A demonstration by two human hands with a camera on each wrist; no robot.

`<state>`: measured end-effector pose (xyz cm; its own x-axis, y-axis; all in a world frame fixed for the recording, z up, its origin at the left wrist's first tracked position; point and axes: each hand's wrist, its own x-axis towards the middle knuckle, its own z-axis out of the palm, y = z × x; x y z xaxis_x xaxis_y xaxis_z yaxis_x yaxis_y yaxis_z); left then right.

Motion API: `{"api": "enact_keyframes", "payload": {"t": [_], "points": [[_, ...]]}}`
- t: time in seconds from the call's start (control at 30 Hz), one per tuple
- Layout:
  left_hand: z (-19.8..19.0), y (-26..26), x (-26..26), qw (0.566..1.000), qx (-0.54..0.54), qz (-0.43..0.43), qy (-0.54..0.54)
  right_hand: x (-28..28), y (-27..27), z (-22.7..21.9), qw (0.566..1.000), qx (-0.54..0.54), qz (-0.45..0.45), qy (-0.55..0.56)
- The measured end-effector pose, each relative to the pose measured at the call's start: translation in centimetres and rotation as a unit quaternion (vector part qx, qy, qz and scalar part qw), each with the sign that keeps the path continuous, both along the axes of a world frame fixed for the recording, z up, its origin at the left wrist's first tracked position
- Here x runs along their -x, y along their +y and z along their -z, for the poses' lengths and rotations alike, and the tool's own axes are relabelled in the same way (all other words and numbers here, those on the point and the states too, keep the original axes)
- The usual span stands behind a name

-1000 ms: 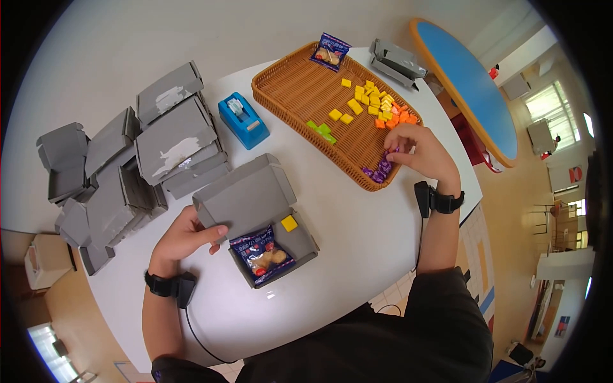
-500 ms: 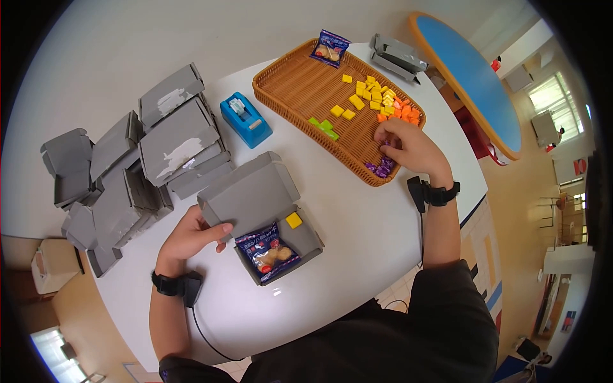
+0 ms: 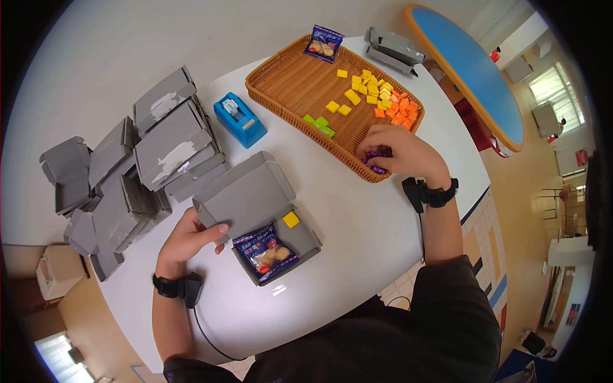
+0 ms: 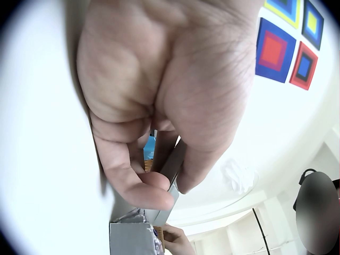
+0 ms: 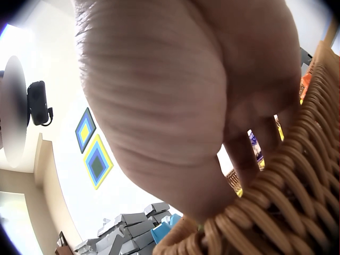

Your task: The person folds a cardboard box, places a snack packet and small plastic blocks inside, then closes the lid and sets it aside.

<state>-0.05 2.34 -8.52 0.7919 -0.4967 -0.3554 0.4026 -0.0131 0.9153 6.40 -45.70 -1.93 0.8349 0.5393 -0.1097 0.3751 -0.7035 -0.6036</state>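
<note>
Grey box (image 3: 307, 241) sits near the table's (image 3: 332, 268) front edge, toward the left side, its lid (image 3: 246, 191) raised along the far edge. What I notice changing over the last second is at the wicker basket (image 3: 287, 86): the right hand (image 3: 402, 150) has slid a little leftward, and its fingers now reach down over the purple pieces (image 3: 378, 170) in the basket's nearest corner, covering more of them. From that I judge the work is at the selecting stage, with nothing purple visible in the box. I cannot tell whether the right fingertips have closed on a piece; the hand and the basket rim hide them from me. The left hand (image 3: 191, 236) keeps the lid clamped between thumb and fingers, and the box looks unmoved on the table.

Looking into the box, I see a dark blue snack packet (image 3: 266, 254) filling the left end and one yellow piece (image 3: 290, 219) tucked into the corner at the hinge's right end, apart from the packet. Plain grey floor shows along the right wall. The card looks matte, its walls low and straight.
</note>
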Motion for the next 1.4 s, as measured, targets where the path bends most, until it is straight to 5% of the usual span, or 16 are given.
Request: {"api": "enact_keyframes", "payload": {"t": [0.8, 1.4], "points": [[0.7, 0.1, -0.1, 1.000, 0.005, 0.016, -0.026, -0.1, -0.2, -1.0, 0.988, -0.087, 0.099, 0.076], [0.1, 0.0, -0.9, 0.996, 0.002, 0.068, -0.064, 3.5, 5.4, -1.4, 0.972, -0.215, 0.048, 0.080]]}}
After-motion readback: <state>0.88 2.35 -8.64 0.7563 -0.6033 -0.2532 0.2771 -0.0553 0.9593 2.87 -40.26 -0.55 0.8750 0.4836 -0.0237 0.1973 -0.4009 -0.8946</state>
